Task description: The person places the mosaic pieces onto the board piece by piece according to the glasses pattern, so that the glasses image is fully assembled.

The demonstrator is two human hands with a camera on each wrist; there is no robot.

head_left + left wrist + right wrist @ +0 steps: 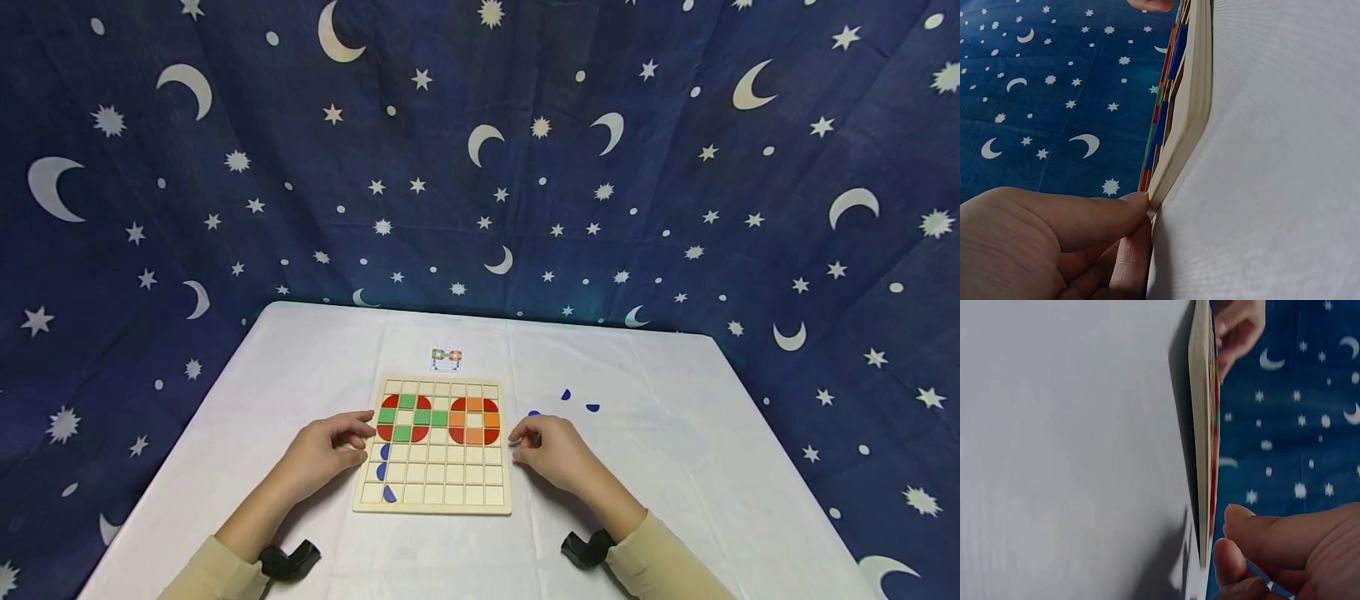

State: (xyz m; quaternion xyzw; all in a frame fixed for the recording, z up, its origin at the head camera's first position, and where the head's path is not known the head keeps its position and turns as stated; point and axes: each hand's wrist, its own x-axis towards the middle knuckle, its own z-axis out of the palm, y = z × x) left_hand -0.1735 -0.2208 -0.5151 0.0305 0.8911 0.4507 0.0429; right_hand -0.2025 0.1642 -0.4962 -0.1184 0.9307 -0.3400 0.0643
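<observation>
A square wooden grid board (453,475) lies flat on the table. My left hand (328,446) touches its left edge, thumb and forefinger apart; in the left wrist view, the thumb (1097,215) meets the rim. By the right edge is my right hand (553,450), fingers loosely bent, with no piece visible between them. In the right wrist view, its thumb (1266,534) stands beside the rim. The board bears a red-and-green ring (405,401), a red-and-orange ring (474,404) and a green square (440,418) between them. Blue half-round pieces (381,472) sit in its left column, the lowest tilted.
Above the board lies a small pattern card (446,359). Loose blue pieces (592,408) lie to the right, one partly behind my right hand. A white cloth covers the table (675,467). Behind it hangs a dark blue curtain (450,108) with moons and stars.
</observation>
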